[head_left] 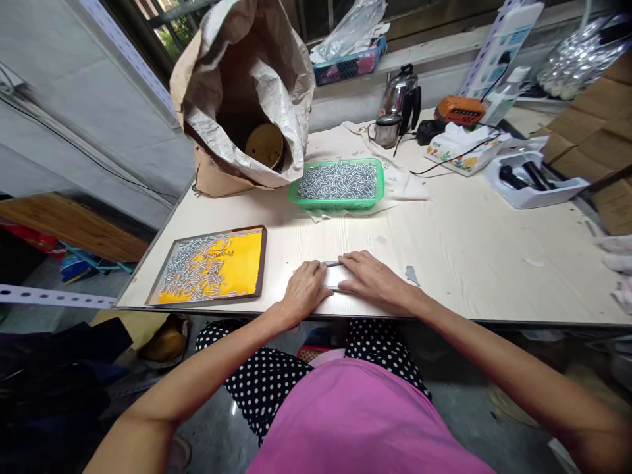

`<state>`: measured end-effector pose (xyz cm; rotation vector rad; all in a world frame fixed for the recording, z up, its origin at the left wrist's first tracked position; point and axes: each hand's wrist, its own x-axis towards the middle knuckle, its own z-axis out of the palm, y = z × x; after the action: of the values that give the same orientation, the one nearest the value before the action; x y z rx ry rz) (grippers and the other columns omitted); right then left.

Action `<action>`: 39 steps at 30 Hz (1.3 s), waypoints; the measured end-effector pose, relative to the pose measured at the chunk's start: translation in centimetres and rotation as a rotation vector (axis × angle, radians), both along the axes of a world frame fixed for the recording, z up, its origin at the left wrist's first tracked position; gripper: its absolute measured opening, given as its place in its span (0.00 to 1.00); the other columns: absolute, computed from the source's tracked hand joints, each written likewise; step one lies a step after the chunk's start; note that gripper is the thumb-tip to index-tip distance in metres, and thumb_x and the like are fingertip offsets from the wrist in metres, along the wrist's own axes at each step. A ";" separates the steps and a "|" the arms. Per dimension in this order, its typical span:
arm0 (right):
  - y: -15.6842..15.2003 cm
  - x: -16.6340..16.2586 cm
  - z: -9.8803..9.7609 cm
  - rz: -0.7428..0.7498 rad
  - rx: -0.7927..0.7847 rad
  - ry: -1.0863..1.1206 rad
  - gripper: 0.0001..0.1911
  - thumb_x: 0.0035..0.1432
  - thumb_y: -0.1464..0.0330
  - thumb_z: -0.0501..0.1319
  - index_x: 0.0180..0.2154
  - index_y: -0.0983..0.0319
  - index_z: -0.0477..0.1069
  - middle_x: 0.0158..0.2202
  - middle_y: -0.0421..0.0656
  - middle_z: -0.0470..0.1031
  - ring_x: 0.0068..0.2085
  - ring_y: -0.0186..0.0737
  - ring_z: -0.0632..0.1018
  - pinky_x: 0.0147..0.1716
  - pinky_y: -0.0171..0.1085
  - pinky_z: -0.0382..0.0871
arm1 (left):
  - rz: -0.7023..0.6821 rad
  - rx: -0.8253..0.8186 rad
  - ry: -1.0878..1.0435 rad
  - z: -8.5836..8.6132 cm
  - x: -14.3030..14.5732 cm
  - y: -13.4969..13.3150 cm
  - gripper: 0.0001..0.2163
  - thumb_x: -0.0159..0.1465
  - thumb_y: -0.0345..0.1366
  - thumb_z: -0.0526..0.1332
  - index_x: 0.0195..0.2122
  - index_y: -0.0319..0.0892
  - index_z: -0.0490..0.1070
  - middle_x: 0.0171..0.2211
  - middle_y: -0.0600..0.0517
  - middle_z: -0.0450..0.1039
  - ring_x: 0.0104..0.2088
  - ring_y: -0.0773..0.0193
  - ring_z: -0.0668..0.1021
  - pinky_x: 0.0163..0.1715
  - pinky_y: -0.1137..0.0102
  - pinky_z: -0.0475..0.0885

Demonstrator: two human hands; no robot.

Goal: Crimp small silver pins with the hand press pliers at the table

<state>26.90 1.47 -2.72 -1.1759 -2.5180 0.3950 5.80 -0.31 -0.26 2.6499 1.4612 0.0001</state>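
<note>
Near the front edge of the table, my left hand [305, 288] and my right hand [368, 280] close on opposite ends of a small flat rectangular piece [336, 264] with grey edges. Between the two edges the surface looks white; whether it is the table or part of the piece I cannot tell. My fingers cover both its ends. To the left lies a shallow dark-rimmed tray [262, 263] with a yellow bottom, holding many small silvery metal pins [195, 270]. Beyond my hands a green plastic basket [340, 204] is filled with similar pins [338, 180].
A large open woven sack [207, 131] stands at the back left, a round tin inside. Farther right are a steel cup [386, 131], a kettle [402, 99], an orange battery pack [460, 110], a tissue pack [459, 155] and a white tray [536, 196]. A grey scrap [411, 274] lies by my right wrist.
</note>
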 end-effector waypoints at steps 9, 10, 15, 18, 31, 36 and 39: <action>5.4 -0.8 -0.7 -0.165 0.063 -0.131 0.08 0.64 0.66 0.58 0.38 0.62 0.75 0.40 0.47 0.76 0.44 0.48 0.69 0.42 0.43 0.58 | -0.112 0.013 -0.344 -3.8 1.6 -5.4 0.25 0.68 0.45 0.58 0.61 0.38 0.60 0.62 0.38 0.64 0.67 0.46 0.60 0.65 0.47 0.56; 6.1 -1.1 -0.4 -0.183 0.064 -0.144 0.08 0.64 0.65 0.59 0.38 0.61 0.76 0.40 0.47 0.76 0.45 0.48 0.69 0.42 0.44 0.56 | -0.094 0.005 -0.364 -3.8 1.7 -5.4 0.24 0.68 0.45 0.58 0.61 0.38 0.61 0.62 0.38 0.65 0.67 0.47 0.60 0.65 0.46 0.55; 5.8 -4.1 1.7 -0.063 0.066 -0.132 0.10 0.63 0.68 0.60 0.44 0.59 0.76 0.45 0.48 0.75 0.46 0.47 0.68 0.41 0.42 0.55 | -0.055 -0.018 -0.434 -3.7 1.8 -5.1 0.23 0.68 0.43 0.57 0.60 0.37 0.62 0.62 0.38 0.64 0.67 0.46 0.60 0.65 0.45 0.53; 3.6 -7.4 2.5 0.272 0.080 -0.131 0.08 0.61 0.67 0.63 0.42 0.54 0.78 0.47 0.45 0.73 0.48 0.46 0.66 0.41 0.41 0.56 | -0.026 -0.087 -0.449 -3.9 1.9 -5.1 0.24 0.67 0.45 0.58 0.59 0.35 0.64 0.59 0.36 0.67 0.63 0.46 0.66 0.63 0.49 0.59; 2.5 -14.1 1.3 0.447 0.091 -0.070 0.06 0.59 0.75 0.59 0.33 0.62 0.74 0.37 0.46 0.76 0.43 0.43 0.72 0.45 0.43 0.61 | -0.063 -0.117 -0.449 -4.6 1.8 -5.0 0.34 0.68 0.52 0.54 0.67 0.33 0.53 0.63 0.37 0.63 0.61 0.46 0.67 0.60 0.58 0.63; 8.0 -10.9 6.3 0.099 0.226 0.313 0.06 0.62 0.69 0.54 0.35 0.60 0.69 0.33 0.44 0.74 0.34 0.40 0.73 0.37 0.38 0.64 | -0.207 0.030 -0.392 -3.4 2.0 -2.6 0.28 0.68 0.51 0.56 0.59 0.33 0.64 0.58 0.37 0.68 0.61 0.47 0.67 0.60 0.56 0.62; 13.4 -7.0 8.6 -0.181 0.320 0.311 0.08 0.62 0.64 0.55 0.36 0.60 0.70 0.35 0.46 0.75 0.33 0.41 0.73 0.35 0.39 0.64 | -0.170 0.129 -0.435 -2.1 0.1 -1.5 0.20 0.69 0.47 0.56 0.54 0.36 0.70 0.55 0.40 0.71 0.58 0.53 0.70 0.58 0.59 0.65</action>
<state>19.87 14.91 5.89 -1.1071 -2.0934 0.1111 5.89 -1.84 -2.40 2.6340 1.1262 0.6323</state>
